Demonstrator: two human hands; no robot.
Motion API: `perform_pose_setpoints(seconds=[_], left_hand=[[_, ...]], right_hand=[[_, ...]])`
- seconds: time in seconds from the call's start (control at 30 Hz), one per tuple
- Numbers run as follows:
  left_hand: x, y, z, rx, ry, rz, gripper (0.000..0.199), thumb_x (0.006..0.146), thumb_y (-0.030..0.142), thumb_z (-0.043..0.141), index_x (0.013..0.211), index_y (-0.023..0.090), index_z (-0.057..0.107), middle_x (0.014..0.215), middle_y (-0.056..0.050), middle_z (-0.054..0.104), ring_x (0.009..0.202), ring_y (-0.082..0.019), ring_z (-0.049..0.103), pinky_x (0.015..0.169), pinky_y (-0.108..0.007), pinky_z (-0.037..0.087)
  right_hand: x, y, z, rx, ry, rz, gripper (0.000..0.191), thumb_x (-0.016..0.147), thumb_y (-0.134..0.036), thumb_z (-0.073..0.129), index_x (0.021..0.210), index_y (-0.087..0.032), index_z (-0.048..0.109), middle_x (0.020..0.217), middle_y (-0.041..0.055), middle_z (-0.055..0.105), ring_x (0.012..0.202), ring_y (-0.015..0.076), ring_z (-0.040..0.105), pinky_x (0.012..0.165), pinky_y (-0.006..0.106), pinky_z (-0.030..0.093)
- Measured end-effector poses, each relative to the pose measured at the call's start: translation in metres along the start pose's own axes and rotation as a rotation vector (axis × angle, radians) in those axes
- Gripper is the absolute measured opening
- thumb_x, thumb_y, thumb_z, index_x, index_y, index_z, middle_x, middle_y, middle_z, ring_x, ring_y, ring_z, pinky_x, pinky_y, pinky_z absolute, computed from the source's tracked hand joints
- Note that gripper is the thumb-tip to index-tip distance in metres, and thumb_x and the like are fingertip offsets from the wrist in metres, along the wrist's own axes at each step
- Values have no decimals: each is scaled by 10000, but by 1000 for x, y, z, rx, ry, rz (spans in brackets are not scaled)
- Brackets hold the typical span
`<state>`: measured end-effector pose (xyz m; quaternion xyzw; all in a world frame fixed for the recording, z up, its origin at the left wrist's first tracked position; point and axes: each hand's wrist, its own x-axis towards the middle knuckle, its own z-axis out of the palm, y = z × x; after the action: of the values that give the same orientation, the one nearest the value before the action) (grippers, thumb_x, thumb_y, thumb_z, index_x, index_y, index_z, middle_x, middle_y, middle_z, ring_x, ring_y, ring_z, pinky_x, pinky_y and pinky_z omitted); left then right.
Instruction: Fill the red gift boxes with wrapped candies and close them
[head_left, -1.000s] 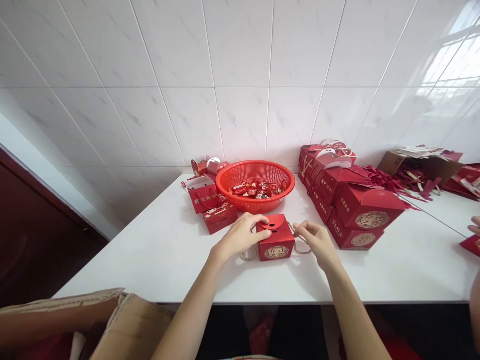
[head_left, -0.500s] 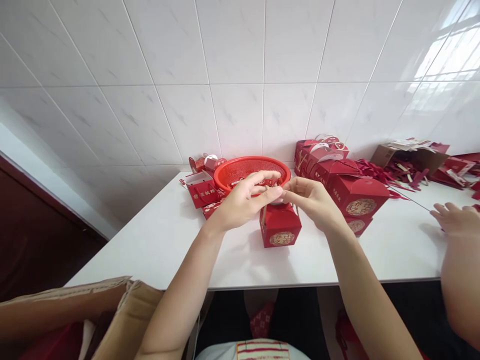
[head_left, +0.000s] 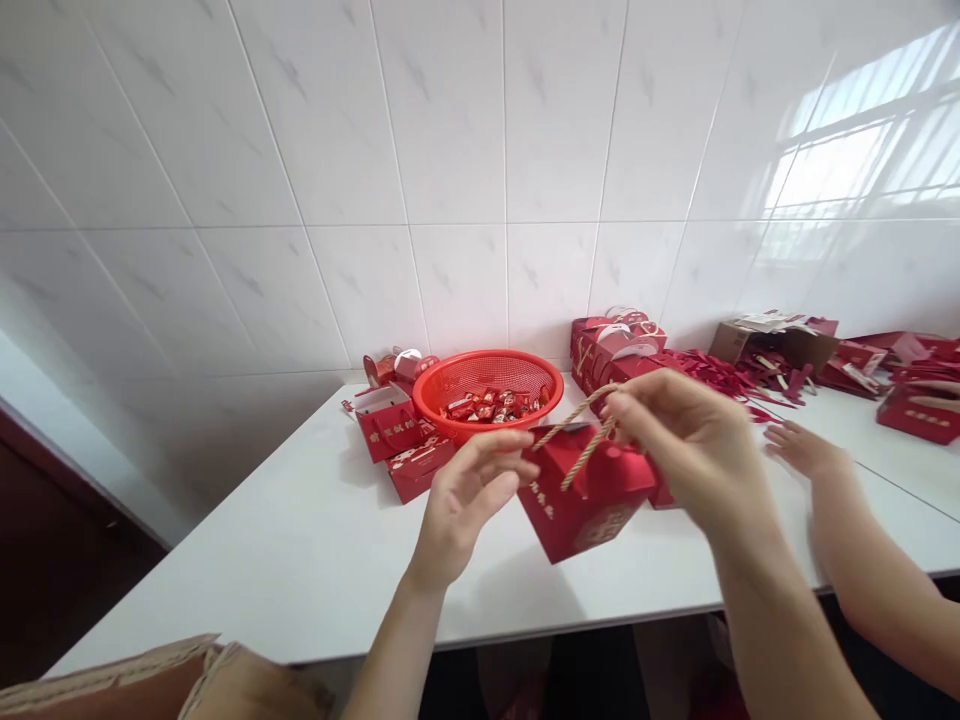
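A red gift box [head_left: 581, 500] with gold print and a twisted rope handle hangs tilted above the white table [head_left: 300, 560]. My right hand [head_left: 679, 440] is closed on the rope handle at its top. Just left of the box, my left hand [head_left: 480, 495] has its fingers apart and holds nothing; whether a fingertip brushes the box I cannot tell. Behind them stands a red plastic basket [head_left: 424, 395] with wrapped candies [head_left: 499, 405] inside.
Opened red boxes [head_left: 386, 425] lie left of the basket. Finished-looking red boxes [head_left: 611, 345] stand at the wall, partly hidden. Red ribbons [head_left: 709, 375] and a cardboard box [head_left: 802, 350] are farther right. Another person's hand [head_left: 806, 450] reaches in there. A carton [head_left: 127, 680] stands lower left.
My right hand has lifted the gift box off the table by its rope handle. My left hand has come away from the box top. The view has shifted, and the candies now show.
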<state>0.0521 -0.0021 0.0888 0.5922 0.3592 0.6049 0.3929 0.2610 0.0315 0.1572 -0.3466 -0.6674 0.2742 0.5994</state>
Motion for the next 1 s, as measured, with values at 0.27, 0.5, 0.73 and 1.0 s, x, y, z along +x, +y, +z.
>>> perform_pose_setpoints(seconds=[0.27, 0.5, 0.73, 1.0], left_hand=[[-47, -92, 11, 111, -30, -338, 281, 812, 448, 690, 803, 167, 690, 794, -52, 673, 776, -188, 612, 741, -289, 507], [-60, -108, 14, 243, -203, -283, 238, 866, 408, 627, 821, 191, 713, 843, -53, 693, 818, -192, 613, 817, -280, 484], [-59, -110, 14, 295, -208, -246, 235, 863, 412, 629, 800, 202, 715, 833, -51, 693, 803, -190, 611, 817, -270, 486], [-59, -115, 12, 354, -224, -255, 177, 858, 354, 619, 800, 216, 714, 828, -41, 696, 808, -190, 619, 815, -265, 471]], right_hand=[[66, -36, -86, -222, 584, -346, 109, 842, -342, 738, 796, -251, 700, 811, 57, 698, 587, 175, 588, 461, 320, 442], [147, -12, -131, -164, 573, -287, 214, 846, -96, 666, 696, -220, 576, 680, -2, 637, 551, 124, 563, 550, 309, 468], [177, 63, -139, -192, 396, 175, 249, 808, -22, 672, 613, -164, 609, 600, 12, 637, 538, 104, 557, 566, 255, 458], [170, 149, -130, -221, 270, 330, 296, 639, -45, 774, 463, -180, 579, 456, 9, 588, 428, 116, 504, 496, 272, 444]])
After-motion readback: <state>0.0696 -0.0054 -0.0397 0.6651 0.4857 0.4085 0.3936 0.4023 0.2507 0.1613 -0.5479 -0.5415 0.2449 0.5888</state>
